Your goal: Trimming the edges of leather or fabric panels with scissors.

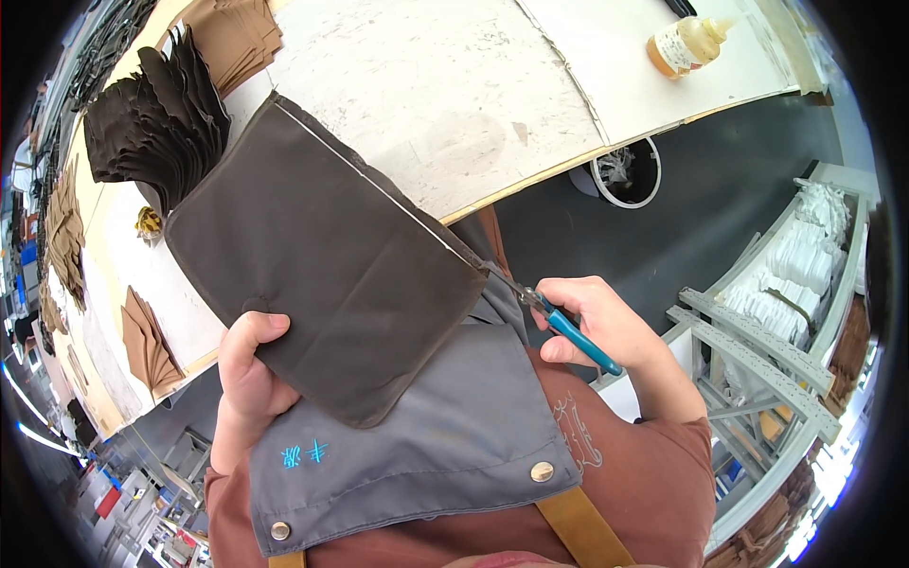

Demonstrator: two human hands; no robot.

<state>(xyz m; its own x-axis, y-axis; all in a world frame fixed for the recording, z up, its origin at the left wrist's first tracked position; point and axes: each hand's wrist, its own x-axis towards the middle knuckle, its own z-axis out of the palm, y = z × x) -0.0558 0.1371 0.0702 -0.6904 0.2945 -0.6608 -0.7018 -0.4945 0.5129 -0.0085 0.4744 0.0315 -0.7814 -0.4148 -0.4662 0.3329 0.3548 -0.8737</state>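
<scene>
A dark brown flat panel point(322, 265) with rounded corners and a white line along its upper right edge hangs over the table's edge. My left hand point(248, 374) pinches its lower left, thumb on top. My right hand point(601, 336) holds teal-handled cutters point(579, 341) whose metal tips lie at the panel's right corner; whether they touch it is hard to tell. A grey apron point(407, 454) lies beneath the panel's lower part.
The white worktable point(426, 85) bears dark folded pieces point(151, 114), tan stacks point(232, 43), a small yellow object point(149, 223) and a bottle point(682, 52) of amber liquid. Below are a bin point(625, 194) and, right, a metal trolley point(757, 336) with white bundles point(795, 256).
</scene>
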